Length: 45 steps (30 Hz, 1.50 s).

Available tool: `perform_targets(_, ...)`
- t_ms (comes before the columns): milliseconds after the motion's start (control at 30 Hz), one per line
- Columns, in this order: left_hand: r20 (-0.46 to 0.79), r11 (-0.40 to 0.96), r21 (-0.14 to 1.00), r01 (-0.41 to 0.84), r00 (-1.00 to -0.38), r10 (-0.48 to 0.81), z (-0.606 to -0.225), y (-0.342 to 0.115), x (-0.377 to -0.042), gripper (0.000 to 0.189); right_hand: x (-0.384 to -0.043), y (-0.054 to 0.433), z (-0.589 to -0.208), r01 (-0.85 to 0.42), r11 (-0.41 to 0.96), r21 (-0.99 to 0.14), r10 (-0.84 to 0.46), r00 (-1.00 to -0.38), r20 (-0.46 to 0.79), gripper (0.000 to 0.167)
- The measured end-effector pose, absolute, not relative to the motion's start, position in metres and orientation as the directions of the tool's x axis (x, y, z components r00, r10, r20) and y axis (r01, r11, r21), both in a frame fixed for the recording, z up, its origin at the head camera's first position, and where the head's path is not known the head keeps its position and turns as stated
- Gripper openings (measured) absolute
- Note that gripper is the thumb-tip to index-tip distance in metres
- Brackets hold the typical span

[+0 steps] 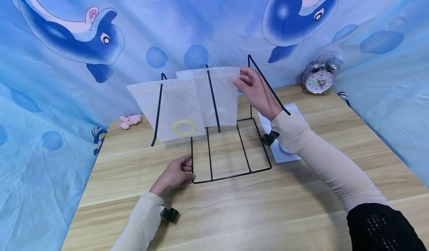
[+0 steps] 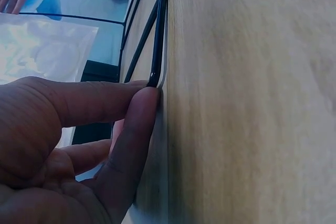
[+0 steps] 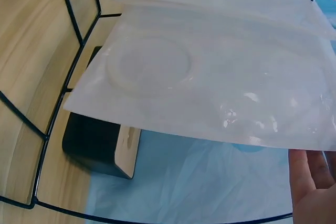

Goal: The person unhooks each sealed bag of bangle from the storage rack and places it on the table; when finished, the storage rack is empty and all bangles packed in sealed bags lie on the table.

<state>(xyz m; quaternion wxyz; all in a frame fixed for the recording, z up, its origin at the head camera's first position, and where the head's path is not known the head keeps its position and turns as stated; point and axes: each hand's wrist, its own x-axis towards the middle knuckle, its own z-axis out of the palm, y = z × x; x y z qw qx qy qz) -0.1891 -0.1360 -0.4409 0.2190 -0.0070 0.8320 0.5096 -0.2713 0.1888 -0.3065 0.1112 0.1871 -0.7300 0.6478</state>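
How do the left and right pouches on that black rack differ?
The left pouch shows a bright yellow ring; the right pouch shows only a faint, pale ring outline. The right hand holds the right pouch by its upper corner, while no hand touches the left pouch. The left pouch partly overlaps the right pouch in the head view. Both look whitish and translucent.

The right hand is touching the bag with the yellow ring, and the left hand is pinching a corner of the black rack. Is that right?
Not quite. The head view shows the right hand touching the other bag, further back, not the front bag with the yellow ring. The left hand is indeed pinching a corner of the black rack.
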Motion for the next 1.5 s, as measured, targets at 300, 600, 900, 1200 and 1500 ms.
perform_targets(300,-0.37,0.483,0.844,-0.233,-0.905,0.209,-0.442,-0.134,-0.189,0.086,-0.27,0.188,-0.304,-0.473,0.03,-0.881,-0.12,-0.877,0.466,0.027)
perform_targets(600,-0.37,0.479,0.845,-0.239,-0.907,0.201,-0.444,-0.134,-0.189,0.086,-0.268,0.193,-0.305,-0.498,0.056,-0.865,-0.062,-0.867,0.495,0.02)
perform_targets(900,-0.377,0.486,0.84,-0.243,-0.904,0.201,-0.442,-0.134,-0.188,0.086,-0.262,0.197,-0.309,-0.47,0.024,-0.882,-0.015,-0.883,0.47,0.019)
perform_targets(1200,-0.375,0.474,0.846,-0.246,-0.905,0.199,-0.443,-0.133,-0.187,0.086,-0.25,0.197,-0.307,-0.448,0.063,-0.892,-0.008,-0.894,0.449,0.02)
perform_targets(1500,-0.374,0.476,0.844,-0.247,-0.907,0.192,-0.442,-0.133,-0.187,0.085,-0.234,0.199,-0.306,-0.434,0.104,-0.895,-0.036,-0.901,0.433,0.023)
